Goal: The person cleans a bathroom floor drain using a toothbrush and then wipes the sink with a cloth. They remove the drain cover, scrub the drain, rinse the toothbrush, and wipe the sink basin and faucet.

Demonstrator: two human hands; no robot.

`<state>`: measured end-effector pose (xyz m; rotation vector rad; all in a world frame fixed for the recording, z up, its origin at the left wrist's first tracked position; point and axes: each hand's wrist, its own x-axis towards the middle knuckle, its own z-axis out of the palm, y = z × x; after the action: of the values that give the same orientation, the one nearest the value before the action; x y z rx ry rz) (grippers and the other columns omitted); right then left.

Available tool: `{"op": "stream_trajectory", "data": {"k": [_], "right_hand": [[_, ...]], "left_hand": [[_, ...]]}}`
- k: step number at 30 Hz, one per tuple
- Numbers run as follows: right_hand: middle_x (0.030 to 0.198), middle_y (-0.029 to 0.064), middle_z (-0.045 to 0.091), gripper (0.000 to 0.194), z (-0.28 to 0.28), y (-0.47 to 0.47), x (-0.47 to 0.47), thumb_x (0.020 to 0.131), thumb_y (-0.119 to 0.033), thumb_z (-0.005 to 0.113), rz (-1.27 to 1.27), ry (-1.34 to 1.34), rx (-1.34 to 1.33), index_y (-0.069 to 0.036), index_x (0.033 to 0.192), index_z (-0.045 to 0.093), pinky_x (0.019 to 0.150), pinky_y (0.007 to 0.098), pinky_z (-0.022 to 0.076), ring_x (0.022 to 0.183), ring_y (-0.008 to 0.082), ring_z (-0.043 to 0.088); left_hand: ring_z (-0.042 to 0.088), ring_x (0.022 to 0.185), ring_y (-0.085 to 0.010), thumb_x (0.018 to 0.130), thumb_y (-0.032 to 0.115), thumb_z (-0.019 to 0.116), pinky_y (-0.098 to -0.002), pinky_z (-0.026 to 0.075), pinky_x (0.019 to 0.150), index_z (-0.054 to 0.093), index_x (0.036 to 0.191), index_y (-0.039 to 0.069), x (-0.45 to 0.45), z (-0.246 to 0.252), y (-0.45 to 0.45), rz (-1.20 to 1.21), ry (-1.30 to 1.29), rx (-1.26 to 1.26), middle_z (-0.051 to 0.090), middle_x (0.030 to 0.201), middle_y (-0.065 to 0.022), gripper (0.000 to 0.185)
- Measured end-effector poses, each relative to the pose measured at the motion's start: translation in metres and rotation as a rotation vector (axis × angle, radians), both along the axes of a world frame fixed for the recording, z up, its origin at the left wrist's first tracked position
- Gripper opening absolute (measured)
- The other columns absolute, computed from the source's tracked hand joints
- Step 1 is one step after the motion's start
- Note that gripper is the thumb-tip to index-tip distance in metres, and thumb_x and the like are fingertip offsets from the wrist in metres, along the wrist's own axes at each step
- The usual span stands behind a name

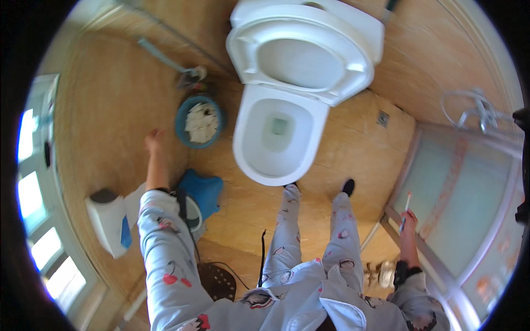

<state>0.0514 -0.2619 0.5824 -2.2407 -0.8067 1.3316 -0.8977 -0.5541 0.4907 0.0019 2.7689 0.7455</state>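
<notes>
My left hand [154, 140] is raised beside the tiled wall, left of a blue waste bin [179, 124] filled with crumpled white paper; its fingers look bent, and nothing is plainly seen in it. Out to the right, my right hand [409, 221] grips a thin stick-like object [408, 202], pale with a reddish tip, possibly a toothbrush, near a frosted glass panel [476, 198]. Between the hands and further forward stands a white toilet [244, 157], its lid and seat raised, with water in the bowl.
A toilet brush [159, 53] stands behind the bin. A blue plastic stool [201, 192] and a paper dispenser [105, 223] are at left. A shower mixer [482, 111] is on the right wall, a floor drain [383, 119] below it. Shoes [387, 274] lie at lower right.
</notes>
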Motion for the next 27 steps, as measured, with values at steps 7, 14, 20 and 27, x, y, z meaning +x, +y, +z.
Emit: {"op": "stream_trajectory", "data": {"k": [7,14,20,27], "right_hand": [[0.063,-0.0037,0.05,0.013,0.013,-0.015,-0.02,0.08,-0.015,0.065,-0.148,-0.081,-0.014,-0.009,0.091,0.06,0.037,0.0218,0.0308,0.049,0.006,0.044],[0.06,-0.0075,0.047,0.009,-0.002,-0.004,-0.052,0.08,-0.016,0.068,-0.233,0.068,0.04,-0.013,0.086,0.062,0.035,0.0191,0.0245,0.042,0.002,0.034],[0.066,-0.0079,0.051,0.011,0.001,0.004,-0.055,0.084,-0.016,0.064,-0.17,0.07,0.237,-0.01,0.093,0.066,0.038,0.0185,0.0253,0.045,0.0004,0.033],[0.084,-0.002,0.06,0.027,0.022,0.081,-0.049,0.089,-0.013,0.058,0.208,-0.119,0.66,-0.004,0.114,0.06,0.07,0.0202,0.043,0.076,0.0054,0.053]], "left_hand": [[0.061,0.088,-0.0184,0.076,0.012,0.068,-0.0302,0.047,0.08,0.063,0.104,-0.001,-0.022,-0.037,-0.026,0.046,-0.103,0.299,0.066,0.097,-0.0091,0.031],[0.056,0.072,-0.0106,0.082,0.008,0.062,-0.0215,0.04,0.058,0.064,0.101,0.009,0.16,0.013,0.042,0.037,-0.345,0.566,0.063,0.092,-0.0011,0.02],[0.053,0.084,-0.0078,0.084,0.007,0.061,-0.0233,0.039,0.072,0.063,0.102,0.009,0.323,0.067,0.13,0.096,-0.791,0.666,0.062,0.097,0.0024,0.019],[0.052,0.085,-0.0078,0.085,0.011,0.06,-0.0269,0.04,0.077,0.063,0.1,0.011,0.484,0.092,0.265,-0.035,-1.078,0.731,0.062,0.096,0.0036,0.015]]}}
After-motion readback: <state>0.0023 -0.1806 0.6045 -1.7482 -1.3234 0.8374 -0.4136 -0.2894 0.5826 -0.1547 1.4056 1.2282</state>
